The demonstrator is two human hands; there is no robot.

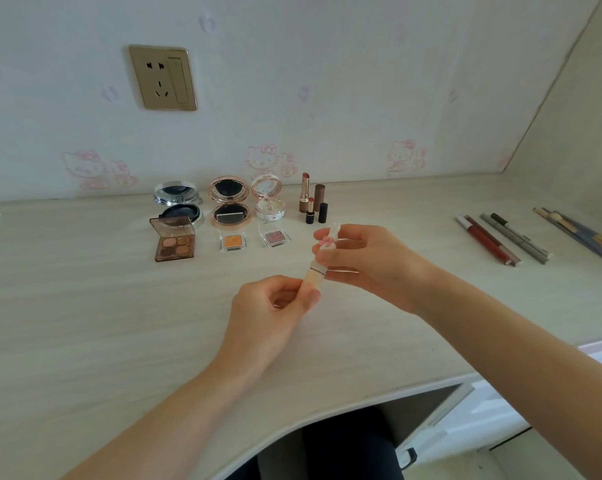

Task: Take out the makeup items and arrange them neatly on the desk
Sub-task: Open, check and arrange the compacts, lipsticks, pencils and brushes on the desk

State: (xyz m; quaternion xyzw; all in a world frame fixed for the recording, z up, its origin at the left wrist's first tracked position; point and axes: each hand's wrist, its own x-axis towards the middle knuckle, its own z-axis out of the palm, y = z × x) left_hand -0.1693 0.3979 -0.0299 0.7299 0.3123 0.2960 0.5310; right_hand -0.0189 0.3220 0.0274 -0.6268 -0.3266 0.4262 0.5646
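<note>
A: What have your hands got?

B: Both are on 1 small tube (pixel 311 279), held above the desk (pixel 84 306), tilted with its top toward the far right. Your left hand (pixel 275 306) is closed around the peach lower body, thumb and fingers pinching it. Your right hand (pixel 365 258) is curled around the clear cap end with its pink bow (pixel 327 241). A silver collar shows between your 2 grips.

A: And what lies on the desk?

B: Far from you, toward the wall (pixel 327 98), 3 open compacts stand in a row: a silver one (pixel 178 202) on the left, a rose-gold one (pixel 229 206) in the middle, a white floral one (pixel 270 199) on the right. Nearer, in front of them, you have an open brown palette (pixel 174 242) with 4 shades, an orange pan (pixel 233 241) and a pink glitter pan (pixel 275 238).

A: Anything right of those?

B: 2 uncapped lipsticks (pixel 305 192) stand upright with their caps just beside them, close behind your right hand. Well apart on the right, several pencils (pixel 500 240) lie side by side, and at the far right edge a few brushes (pixel 580 233). A gold socket (pixel 163 77) sits on the wall.
</note>
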